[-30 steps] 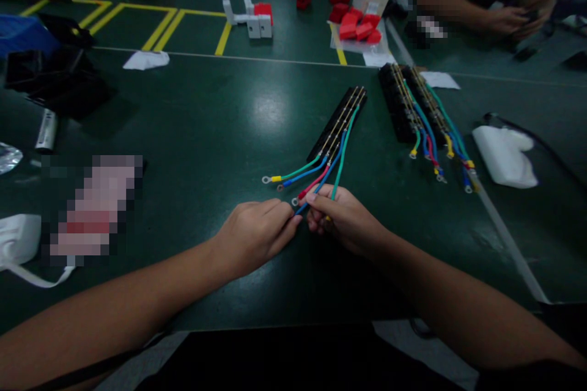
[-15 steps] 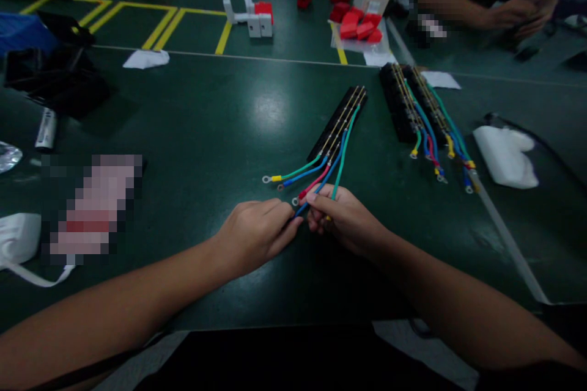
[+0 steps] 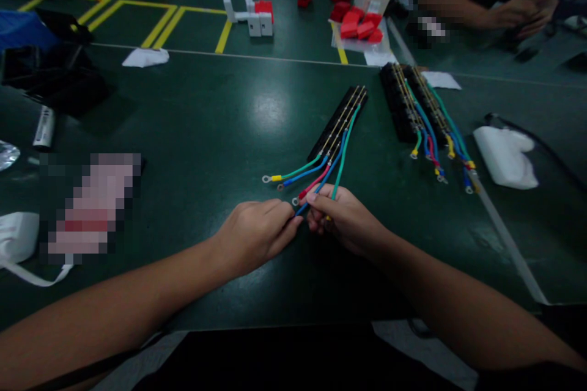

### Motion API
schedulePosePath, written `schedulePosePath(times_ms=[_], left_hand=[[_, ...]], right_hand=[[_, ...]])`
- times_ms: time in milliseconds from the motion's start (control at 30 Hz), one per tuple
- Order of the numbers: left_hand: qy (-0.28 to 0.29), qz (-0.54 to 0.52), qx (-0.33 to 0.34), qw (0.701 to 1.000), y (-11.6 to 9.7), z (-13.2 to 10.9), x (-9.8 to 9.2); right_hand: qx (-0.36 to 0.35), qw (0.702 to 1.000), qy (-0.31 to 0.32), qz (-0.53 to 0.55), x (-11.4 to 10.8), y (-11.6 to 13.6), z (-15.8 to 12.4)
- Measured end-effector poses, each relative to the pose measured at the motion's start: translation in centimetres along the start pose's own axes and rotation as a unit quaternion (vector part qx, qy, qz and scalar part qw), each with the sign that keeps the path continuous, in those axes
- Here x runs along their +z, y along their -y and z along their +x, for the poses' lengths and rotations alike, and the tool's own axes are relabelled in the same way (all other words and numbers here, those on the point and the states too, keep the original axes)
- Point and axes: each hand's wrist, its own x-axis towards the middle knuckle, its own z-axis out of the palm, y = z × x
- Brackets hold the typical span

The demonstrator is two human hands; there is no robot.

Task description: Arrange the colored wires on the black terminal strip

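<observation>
A long black strip (image 3: 337, 122) with brass-coloured bars lies slanted on the green table, with several coloured wires running from it toward me. My left hand (image 3: 261, 229) is closed, its thumb and forefinger pinching the end of a blue wire (image 3: 323, 180). Just beside it, my right hand (image 3: 342, 211) pinches the same blue wire a little farther up. A long green wire (image 3: 345, 149) passes into the right hand's fingers. A red wire (image 3: 314, 182) with a ring terminal touches or nearly touches the right fingertips; a shorter green wire (image 3: 300, 169) and another blue wire (image 3: 305, 173) lie free at the left.
Two similar wired black strips (image 3: 398, 104) lie to the right, near a white object (image 3: 504, 156). A phone (image 3: 94, 204) and a white charger (image 3: 18, 235) are at the left. Red parts (image 3: 360, 25) stand farther back. Another person's hands (image 3: 523, 15) work across the table.
</observation>
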Motion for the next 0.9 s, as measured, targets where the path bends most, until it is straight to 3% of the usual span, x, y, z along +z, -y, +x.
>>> schedulePosePath(times_ms=[900], left_hand=[[0.022, -0.009, -0.004, 1.000, 0.02, 0.07, 0.22]], right_hand=[[0.002, 1.000, -0.003, -0.001, 0.06, 0.06, -0.10]])
